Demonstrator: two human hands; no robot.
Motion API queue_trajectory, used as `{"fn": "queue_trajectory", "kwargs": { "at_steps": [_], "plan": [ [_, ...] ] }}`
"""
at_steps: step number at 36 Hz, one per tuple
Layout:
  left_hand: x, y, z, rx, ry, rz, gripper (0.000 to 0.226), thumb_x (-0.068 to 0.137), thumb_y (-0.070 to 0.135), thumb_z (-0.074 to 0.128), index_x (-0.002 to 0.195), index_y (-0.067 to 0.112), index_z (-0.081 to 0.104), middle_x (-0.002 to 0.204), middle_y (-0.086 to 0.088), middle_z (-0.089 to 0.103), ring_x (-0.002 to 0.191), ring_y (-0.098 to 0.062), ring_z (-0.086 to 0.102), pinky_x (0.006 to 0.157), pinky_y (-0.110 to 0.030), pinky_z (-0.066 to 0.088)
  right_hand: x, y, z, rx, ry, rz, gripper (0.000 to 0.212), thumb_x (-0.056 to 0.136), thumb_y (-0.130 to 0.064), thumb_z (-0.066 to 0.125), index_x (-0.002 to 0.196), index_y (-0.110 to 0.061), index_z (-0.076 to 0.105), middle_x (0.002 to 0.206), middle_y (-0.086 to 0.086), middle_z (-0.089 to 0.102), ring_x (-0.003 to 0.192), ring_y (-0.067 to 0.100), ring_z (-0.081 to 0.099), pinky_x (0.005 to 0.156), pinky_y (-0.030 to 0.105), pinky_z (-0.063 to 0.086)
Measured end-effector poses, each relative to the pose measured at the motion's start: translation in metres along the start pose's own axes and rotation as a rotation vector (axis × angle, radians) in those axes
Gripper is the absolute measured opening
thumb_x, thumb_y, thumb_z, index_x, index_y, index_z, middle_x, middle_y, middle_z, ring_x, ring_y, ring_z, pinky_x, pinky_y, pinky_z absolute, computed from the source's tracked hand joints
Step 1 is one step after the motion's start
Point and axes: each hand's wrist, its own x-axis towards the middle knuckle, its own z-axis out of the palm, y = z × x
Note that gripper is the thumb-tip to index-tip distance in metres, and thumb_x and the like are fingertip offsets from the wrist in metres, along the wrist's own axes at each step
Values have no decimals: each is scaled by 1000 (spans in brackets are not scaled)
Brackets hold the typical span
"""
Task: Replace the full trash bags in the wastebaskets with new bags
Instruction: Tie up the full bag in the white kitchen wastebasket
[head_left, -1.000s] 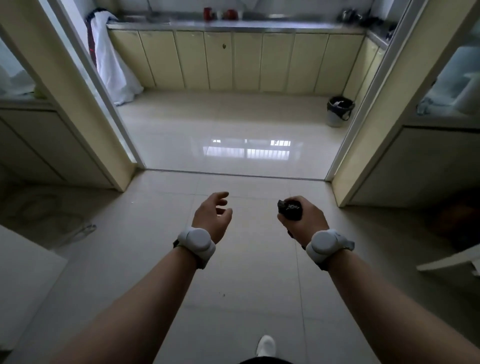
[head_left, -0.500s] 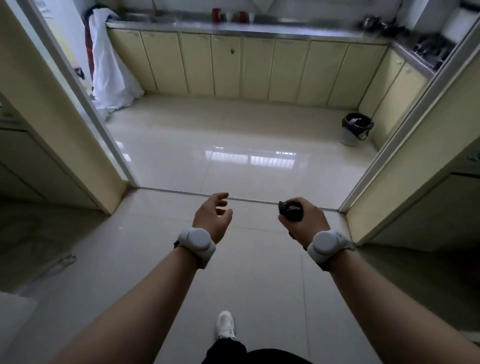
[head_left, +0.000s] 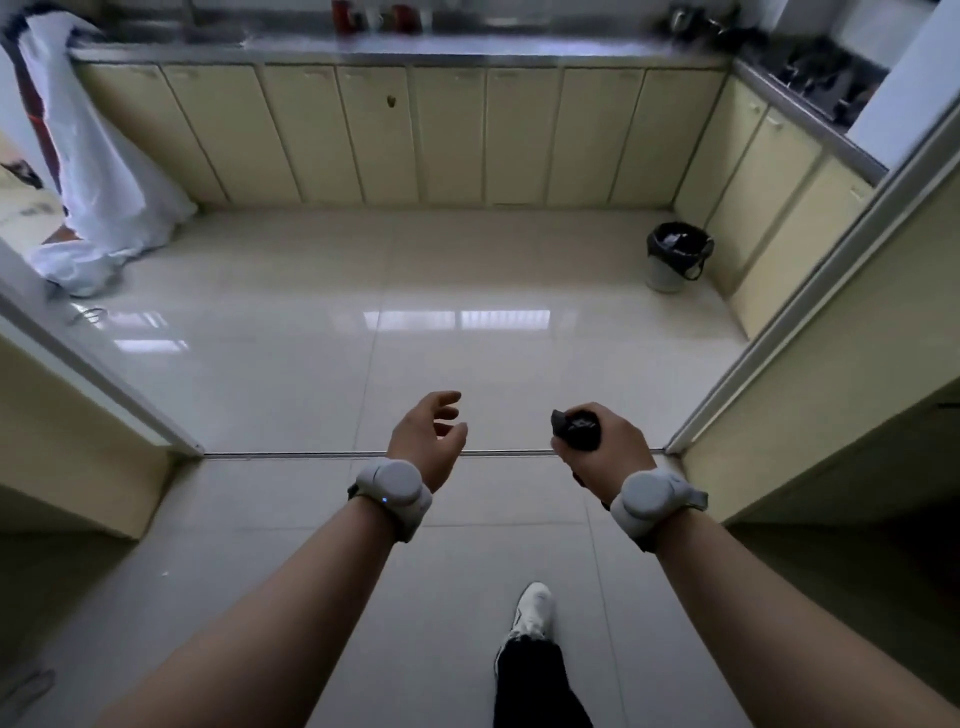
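A small grey wastebasket (head_left: 666, 273) lined with a black trash bag (head_left: 679, 244) stands on the kitchen floor at the far right, beside the yellow cabinets. My right hand (head_left: 605, 449) grips a black rolled-up bundle of bags (head_left: 581, 428) at the doorway threshold. My left hand (head_left: 428, 439) hangs beside it with loosely curled fingers, holding nothing. Both hands are far from the wastebasket.
Door frames (head_left: 779, 332) flank the opening on both sides. Yellow cabinets (head_left: 415, 135) run along the back and right walls under a steel counter. A white plastic cover (head_left: 98, 197) drapes to the floor at far left. My foot (head_left: 532, 608) steps on the tiles.
I have walked forward to the kitchen doorway; the wastebasket and cabinets look nearer. My hands keep the same pose, the right one still gripping the black bundle.
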Motion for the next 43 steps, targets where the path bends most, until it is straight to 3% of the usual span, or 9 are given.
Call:
{"fn": "queue_trajectory", "kwargs": {
  "at_steps": [3, 8, 19, 26, 34, 43],
  "plan": [
    [31, 4, 9, 4, -12, 8, 37, 88, 16, 58, 125, 20, 53, 108, 2, 59, 91, -15, 61, 73, -25, 47, 34, -2, -5, -16, 12, -5, 19, 74, -31, 70, 91, -30, 60, 80, -3, 66, 66, 25, 64, 68, 38, 57],
    [122, 38, 18, 16, -3, 25, 37, 88, 14, 58, 124, 19, 54, 108, 0, 60, 89, -16, 61, 74, -25, 48, 124, -25, -28, 32, 16, 7, 16, 76, -28, 69, 90, -27, 61, 75, 1, 66, 51, 22, 61, 58, 35, 56],
    [293, 67, 27, -10, 33, 19, 37, 88, 14, 58, 124, 20, 53, 107, 2, 60, 88, -12, 60, 70, -21, 46, 304, -67, -40, 33, -1, -28, 16, 75, -29, 69, 89, -30, 61, 79, -2, 66, 60, 24, 64, 62, 41, 57],
    [416, 69, 25, -14, -10, 41, 37, 89, 15, 57, 125, 20, 53, 108, 1, 59, 91, -15, 61, 74, -25, 48, 412, -89, -35, 16, 50, 6, 14, 77, -26, 68, 87, -30, 59, 74, -2, 65, 53, 23, 64, 59, 39, 57],
    [561, 87, 14, 22, -65, 92, 37, 88, 16, 57, 125, 19, 54, 108, 1, 60, 87, -14, 61, 69, -25, 47, 521, -115, -40, 51, 148, 81, 13, 77, -26, 68, 86, -26, 59, 72, 1, 64, 53, 22, 60, 58, 38, 55],
    [692, 119, 77, 44, -239, 126, 37, 89, 16, 56, 126, 21, 53, 108, 2, 59, 88, -13, 60, 67, -25, 47, 634, -96, -65, 94, 218, 224, 15, 76, -31, 66, 80, -20, 56, 64, 2, 60, 48, 21, 54, 47, 27, 42]
  ]
}}
